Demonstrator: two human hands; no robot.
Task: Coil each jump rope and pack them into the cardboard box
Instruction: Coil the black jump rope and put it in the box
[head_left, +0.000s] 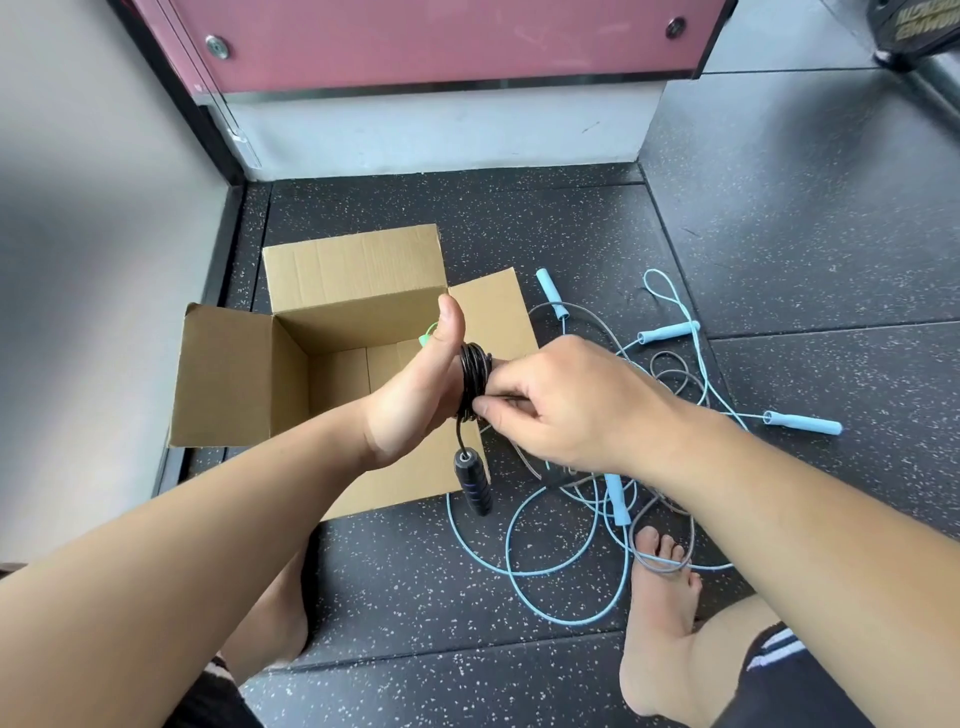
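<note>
One wide-angle view, from a camera worn on the person's head, looks forward and steeply down. Both forearms run in from the bottom edge to the left hand (410, 395) and right hand (566, 400), close at mid-frame around the black jump rope (474, 374). Beyond lie the cardboard box (228, 374) and speckled floor (519, 218) — bare feet (660, 587) sit lowest, and straight edges bow outward.

Speckled black floor mat (779, 234); pink panel (441, 36) behind.
</note>
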